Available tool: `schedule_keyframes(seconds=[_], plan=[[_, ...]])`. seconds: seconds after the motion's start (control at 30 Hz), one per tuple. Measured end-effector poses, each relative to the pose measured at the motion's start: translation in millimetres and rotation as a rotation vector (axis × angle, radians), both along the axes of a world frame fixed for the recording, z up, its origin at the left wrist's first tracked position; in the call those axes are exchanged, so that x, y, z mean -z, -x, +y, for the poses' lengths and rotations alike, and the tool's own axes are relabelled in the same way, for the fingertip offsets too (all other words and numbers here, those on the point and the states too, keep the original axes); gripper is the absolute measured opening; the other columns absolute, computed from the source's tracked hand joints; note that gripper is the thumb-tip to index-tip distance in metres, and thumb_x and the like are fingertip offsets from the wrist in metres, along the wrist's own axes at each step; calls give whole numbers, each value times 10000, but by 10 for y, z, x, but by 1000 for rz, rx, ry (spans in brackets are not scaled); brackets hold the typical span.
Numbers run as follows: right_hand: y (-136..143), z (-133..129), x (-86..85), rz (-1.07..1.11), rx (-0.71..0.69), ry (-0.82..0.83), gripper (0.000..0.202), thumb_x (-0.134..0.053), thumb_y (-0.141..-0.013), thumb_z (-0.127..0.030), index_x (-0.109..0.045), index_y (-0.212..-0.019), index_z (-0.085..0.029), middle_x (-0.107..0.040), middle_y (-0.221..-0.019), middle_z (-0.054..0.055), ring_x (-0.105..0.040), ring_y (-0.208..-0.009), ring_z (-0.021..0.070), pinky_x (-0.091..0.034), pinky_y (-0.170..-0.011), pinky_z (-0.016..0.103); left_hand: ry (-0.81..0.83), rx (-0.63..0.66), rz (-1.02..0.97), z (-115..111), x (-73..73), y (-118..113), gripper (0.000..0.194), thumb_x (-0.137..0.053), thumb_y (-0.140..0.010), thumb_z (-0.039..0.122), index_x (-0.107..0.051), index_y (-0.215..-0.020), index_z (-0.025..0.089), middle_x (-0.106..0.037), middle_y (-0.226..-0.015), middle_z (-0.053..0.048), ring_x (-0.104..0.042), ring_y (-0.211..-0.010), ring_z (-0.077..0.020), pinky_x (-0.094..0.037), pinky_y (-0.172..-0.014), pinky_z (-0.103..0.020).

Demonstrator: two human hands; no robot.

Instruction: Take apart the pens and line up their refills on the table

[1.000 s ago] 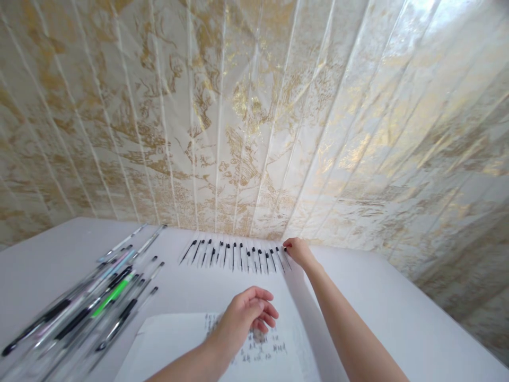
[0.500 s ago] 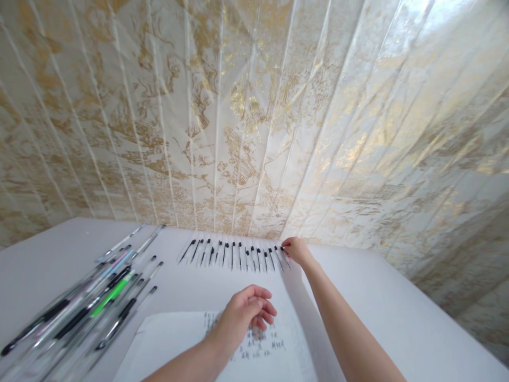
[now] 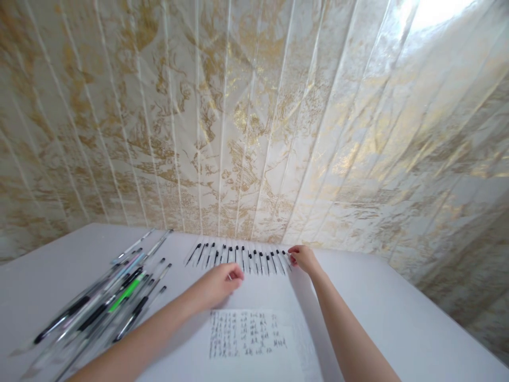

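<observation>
Across the back of the white table runs a row of slim clear pen refills (image 3: 260,262) with dark ink and black tips, side by side. My right hand (image 3: 304,259) is at the right end of this row, index finger stretched left and the other fingers apart beside the last refill; contact is hard to judge. My left hand (image 3: 220,282) hovers in front of the row's middle, loosely curled with a gap between thumb and fingers, and nothing visible in it. Below it lies a sheet of paper (image 3: 248,334) with handwritten characters.
Several pens (image 3: 89,313) in black, clear and pastel lie in a loose heap at left, with a bright green one (image 3: 126,293) among them. The white table (image 3: 369,302) meets a gold-patterned, pleated curtain (image 3: 238,132) behind.
My left hand has moved from over the paper, forward and left toward the row, uncovering the writing. My right hand has shifted slightly right from the last refill's tip. The view has shifted a little.
</observation>
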State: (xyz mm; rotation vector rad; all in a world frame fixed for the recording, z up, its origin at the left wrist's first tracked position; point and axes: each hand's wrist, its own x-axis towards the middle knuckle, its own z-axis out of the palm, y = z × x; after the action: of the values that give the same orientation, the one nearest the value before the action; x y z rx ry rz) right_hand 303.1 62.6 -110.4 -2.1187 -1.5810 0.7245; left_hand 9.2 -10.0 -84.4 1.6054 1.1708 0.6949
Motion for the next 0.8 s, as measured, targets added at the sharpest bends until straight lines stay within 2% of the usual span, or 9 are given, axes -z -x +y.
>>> schedule_keyframes(seconds=[0.07, 0.2, 0.3, 0.4, 0.47, 0.5, 0.6, 0.7, 0.8], plan=[[-19, -55, -16, 20, 8, -23, 296, -556, -896, -306, -562, -1151, -155, -582, -1155, 81, -602, -938, 195, -520, -777, 378, -134, -157, 147, 228, -151, 350, 15, -611, -639, 201, -598, -645, 207, -607, -686, -4, -543, -723, -185, -375, -694, -297], [-47, -193, -48, 58, 10, -77, 259, -558, -895, -318, -590, -1080, -139, -617, -1061, 62, -617, -859, 171, -527, -728, 347, -244, -485, 432, 581, -367, 1022, 212, -608, -620, 120, -466, -484, 200, -458, -499, 6, -550, -806, -279, -339, -724, -351], [-32, -278, -52, 102, 5, -132, 172, -546, -886, -247, -627, -980, -128, -650, -906, 52, -624, -747, 145, -518, -641, 281, -235, -612, 571, 698, -345, 1311, 304, -635, -660, 130, -426, -447, 183, -452, -489, 6, -571, -847, -311, -362, -748, -386], [-2, -329, -63, 145, 1, -183, 192, -494, -832, -131, -661, -926, -123, -661, -825, 74, -625, -685, 151, -489, -563, 241, -202, -663, 653, 742, -227, 1402, 232, -633, -775, 242, -538, -582, 154, -587, -663, -3, -593, -819, -210, -425, -778, -376], [9, -352, -99, 162, 0, -216, 224, -474, -800, -117, -669, -911, -117, -661, -796, 83, -625, -666, 163, -478, -550, 248, -201, -671, 682, 752, -185, 1402, 192, -590, -833, 315, -597, -744, 145, -631, -804, -14, -596, -801, -158, -458, -785, -359], [15, -363, -131, 170, -1, -236, 230, -471, -791, -123, -669, -907, -115, -660, -789, 86, -625, -664, 168, -476, -553, 255, -213, -671, 685, 749, -189, 1387, 198, -595, -828, 326, -603, -753, 143, -636, -803, -26, -600, -795, -169, -463, -773, -365], [96, -415, -279, 197, -27, -307, 232, -478, -781, -162, -662, -917, -118, -662, -812, 96, -620, -684, 180, -472, -584, 278, -306, -654, 633, 686, -298, 1235, 220, -650, -726, 299, -546, -579, 173, -595, -608, -45, -607, -759, -273, -433, -715, -401], [378, -521, -462, 249, -119, -373, 255, -453, -816, -202, -632, -987, -140, -660, -859, 81, -614, -743, 174, -474, -655, 287, -424, -562, 483, 509, -444, 842, 160, -604, -696, 326, -525, -600, 224, -606, -580, -38, -610, -734, -285, -405, -684, -362], [837, -706, -603, 333, -298, -433, 289, -415, -888, -305, -572, -1103, -192, -650, -910, 40, -598, -837, 151, -460, -761, 281, -449, -309, 270, 265, -522, 309, 184, -537, -749, 399, -557, -678, 231, -671, -661, -18, -607, -644, -205, -415, -627, -286]])
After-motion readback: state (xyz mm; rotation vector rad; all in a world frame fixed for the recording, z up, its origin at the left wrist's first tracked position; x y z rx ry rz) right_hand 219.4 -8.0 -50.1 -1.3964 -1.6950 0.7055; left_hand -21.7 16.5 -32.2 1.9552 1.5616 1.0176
